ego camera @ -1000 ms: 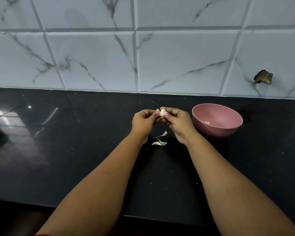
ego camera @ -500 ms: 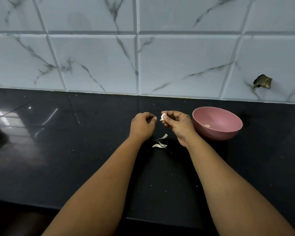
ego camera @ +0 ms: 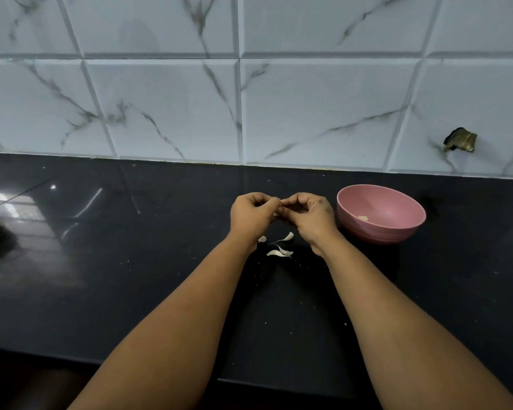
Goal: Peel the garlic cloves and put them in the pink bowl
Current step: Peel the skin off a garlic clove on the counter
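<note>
Black glossy counter [ego camera: 131, 276] under marbled wall tiles [ego camera: 323, 113]; pink bowl [ego camera: 397, 232] at right. My left hand [ego camera: 251, 216] and right hand [ego camera: 311, 216] meet, fingers curled; I can't tell what they pinch.

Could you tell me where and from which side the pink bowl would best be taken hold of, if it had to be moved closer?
Probably the pink bowl is best taken at its near-left rim, the grip being thumb inside and fingers outside. It stands upright and open, its wall flares to a thin rim, and the right hand is just left of it. The small pale piece inside lies low, clear of the rim.
</note>
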`<state>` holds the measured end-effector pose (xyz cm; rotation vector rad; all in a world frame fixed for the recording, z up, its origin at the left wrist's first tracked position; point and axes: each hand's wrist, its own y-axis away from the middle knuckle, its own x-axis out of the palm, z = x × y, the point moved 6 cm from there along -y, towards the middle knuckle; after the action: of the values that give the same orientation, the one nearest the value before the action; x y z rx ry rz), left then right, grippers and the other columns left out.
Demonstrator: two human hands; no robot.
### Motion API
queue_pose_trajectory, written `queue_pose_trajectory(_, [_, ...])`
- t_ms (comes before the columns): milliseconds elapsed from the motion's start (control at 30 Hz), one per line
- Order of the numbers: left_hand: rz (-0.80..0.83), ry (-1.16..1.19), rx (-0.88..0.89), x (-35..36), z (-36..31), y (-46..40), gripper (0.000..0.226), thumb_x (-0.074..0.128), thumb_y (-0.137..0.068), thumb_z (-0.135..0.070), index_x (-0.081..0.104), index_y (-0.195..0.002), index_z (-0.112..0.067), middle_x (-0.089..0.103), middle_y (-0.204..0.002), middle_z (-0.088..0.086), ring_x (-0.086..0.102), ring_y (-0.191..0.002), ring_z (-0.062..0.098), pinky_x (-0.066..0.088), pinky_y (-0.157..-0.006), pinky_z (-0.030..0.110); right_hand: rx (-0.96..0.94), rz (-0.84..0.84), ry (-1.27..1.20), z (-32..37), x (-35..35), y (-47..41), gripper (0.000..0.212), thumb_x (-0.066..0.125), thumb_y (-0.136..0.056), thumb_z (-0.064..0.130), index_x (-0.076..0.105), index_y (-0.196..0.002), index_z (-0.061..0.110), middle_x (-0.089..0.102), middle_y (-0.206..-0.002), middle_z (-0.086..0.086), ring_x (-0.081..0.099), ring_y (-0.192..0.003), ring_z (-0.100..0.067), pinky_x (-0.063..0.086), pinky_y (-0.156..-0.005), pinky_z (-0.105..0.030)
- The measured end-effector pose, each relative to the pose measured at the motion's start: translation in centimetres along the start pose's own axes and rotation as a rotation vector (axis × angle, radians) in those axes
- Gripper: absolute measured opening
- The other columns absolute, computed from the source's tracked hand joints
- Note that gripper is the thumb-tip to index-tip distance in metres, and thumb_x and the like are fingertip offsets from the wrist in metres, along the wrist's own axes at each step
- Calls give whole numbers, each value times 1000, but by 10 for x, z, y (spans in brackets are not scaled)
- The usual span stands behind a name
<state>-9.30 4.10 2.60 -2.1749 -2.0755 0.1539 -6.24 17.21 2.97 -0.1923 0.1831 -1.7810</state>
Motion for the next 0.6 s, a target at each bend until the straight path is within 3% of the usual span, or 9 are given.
queue_pose_trajectory(167, [-56, 256, -134, -3, 7, -3, 13, 62, -86, 0, 72, -77, -1, 68, -75, 12, 65, -70, 17, 54, -62, 20, 22, -7, -126, 1, -1, -1, 10, 71, -82, -3, 68, -91, 0, 71, -79, -8, 68, -67, -9, 56, -65, -19])
queue_pose_trajectory(333, [15, 308, -181, 2, 14, -5, 4, 65, -91, -4, 69, -91, -1, 69, -87, 12, 67, -84, 19, 58, -80, 25, 82, 20, -249, -4, 0, -3, 13, 64, -88, -1, 70, -96, 6, 72, -86, -5, 69, -81, -11, 57, -78, -23])
queue_pose_trajectory(467, [5, 331, -160, -1, 14, -9, 11, 58, -96, -3, 66, -89, -2, 67, -86, 11, 67, -84, 18, 57, -75, 21, 110, 13, -305, -6, -1, -4, 15, 60, -90, -3, 68, -100, 4, 70, -89, -6, 68, -82, -10, 57, -79, -22])
queue_pose_trajectory(533, [-49, 237, -151, -8, 13, -12, 12, 55, -98, -7, 64, -90, -7, 67, -83, 7, 64, -76, 14, 55, -72, 22, 118, -4, -318, -6, -1, -5, 16, 59, -91, -4, 68, -101, 4, 70, -91, -7, 68, -82, -10, 57, -79, -21])
queue_pose_trajectory(600, [-81, -58, -124, -17, 14, -15, 13, 52, -100, -15, 62, -93, -13, 67, -86, 4, 60, -72, 15, 53, -69, 29, 125, -14, -306, -8, -2, -6, 17, 60, -90, -5, 68, -100, 5, 69, -94, -8, 67, -85, -11, 57, -79, -20])
